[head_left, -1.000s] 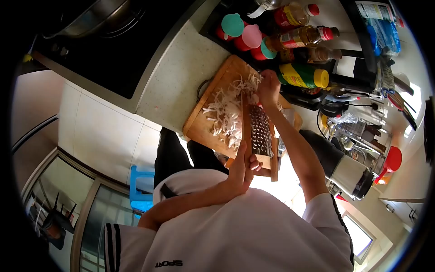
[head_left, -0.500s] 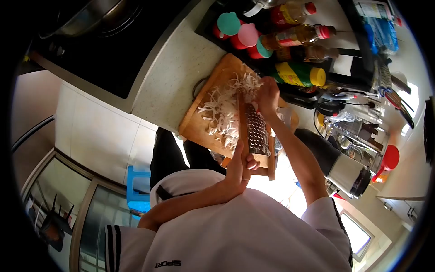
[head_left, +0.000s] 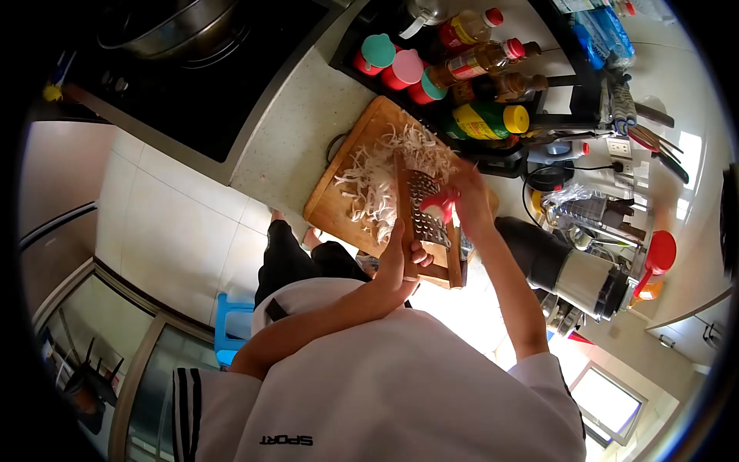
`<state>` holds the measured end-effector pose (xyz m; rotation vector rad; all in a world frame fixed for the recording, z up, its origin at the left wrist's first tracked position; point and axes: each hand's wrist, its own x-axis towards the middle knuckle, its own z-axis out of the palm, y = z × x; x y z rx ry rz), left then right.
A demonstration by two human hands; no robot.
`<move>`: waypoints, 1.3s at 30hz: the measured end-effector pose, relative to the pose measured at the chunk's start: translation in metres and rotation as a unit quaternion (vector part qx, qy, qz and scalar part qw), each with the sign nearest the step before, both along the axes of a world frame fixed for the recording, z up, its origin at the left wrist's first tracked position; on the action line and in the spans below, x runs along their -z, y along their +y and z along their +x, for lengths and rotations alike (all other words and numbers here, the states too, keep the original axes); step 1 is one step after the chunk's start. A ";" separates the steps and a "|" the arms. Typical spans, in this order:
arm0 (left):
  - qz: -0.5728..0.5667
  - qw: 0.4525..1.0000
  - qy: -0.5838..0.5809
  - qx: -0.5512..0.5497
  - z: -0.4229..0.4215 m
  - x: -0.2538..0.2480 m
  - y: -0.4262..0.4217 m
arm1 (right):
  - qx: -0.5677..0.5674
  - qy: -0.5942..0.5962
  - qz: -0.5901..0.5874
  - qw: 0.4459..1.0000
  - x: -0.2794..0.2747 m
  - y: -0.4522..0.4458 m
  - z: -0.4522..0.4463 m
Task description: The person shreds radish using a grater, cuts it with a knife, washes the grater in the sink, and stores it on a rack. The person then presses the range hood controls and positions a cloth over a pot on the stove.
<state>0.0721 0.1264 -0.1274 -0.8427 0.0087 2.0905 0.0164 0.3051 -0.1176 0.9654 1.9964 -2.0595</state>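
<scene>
My left hand point(head_left: 402, 262) is closed round the lower end of a grater's point(head_left: 406, 202) wooden frame. The grater has a perforated metal face and leans at a slant over a wooden cutting board point(head_left: 327, 204). My right hand point(head_left: 469, 199) is closed on a small red-and-white piece point(head_left: 439, 205), held at the metal face. I cannot tell whether that piece is a vegetable chunk or a holder with food in it. White vegetable shreds point(head_left: 373, 181) lie heaped on the board, left of the grater and beyond its far end.
A hob with a metal pan point(head_left: 181, 35) is at the upper left. Behind the board stand lidded jars point(head_left: 378, 52), sauce bottles point(head_left: 479, 63) and a green bottle with a yellow cap point(head_left: 489, 121). A blender-like appliance point(head_left: 566, 269) is at right, a blue stool point(head_left: 231, 327) below left.
My right hand has come down the grater from its far end toward me, bringing the red-and-white piece into view. My left hand still grips the frame. The camera view has shifted slightly.
</scene>
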 end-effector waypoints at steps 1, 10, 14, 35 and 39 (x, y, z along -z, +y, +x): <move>-0.001 1.000 -0.003 -0.003 0.001 -0.001 0.000 | -0.002 0.003 0.020 1.000 -0.007 -0.005 0.013; -0.008 1.000 -0.016 0.012 -0.003 -0.005 -0.004 | -0.132 0.201 0.057 0.969 -0.003 -0.001 0.039; -0.018 0.999 -0.018 0.034 -0.002 -0.003 -0.004 | -0.107 0.210 -0.060 0.970 0.014 -0.001 0.025; -0.036 0.997 -0.059 0.033 0.002 0.000 0.002 | -0.040 0.090 0.431 0.897 0.121 0.009 -0.077; -0.080 0.992 -0.073 0.066 -0.012 -0.011 -0.004 | -0.091 0.067 0.360 0.926 0.063 0.012 -0.017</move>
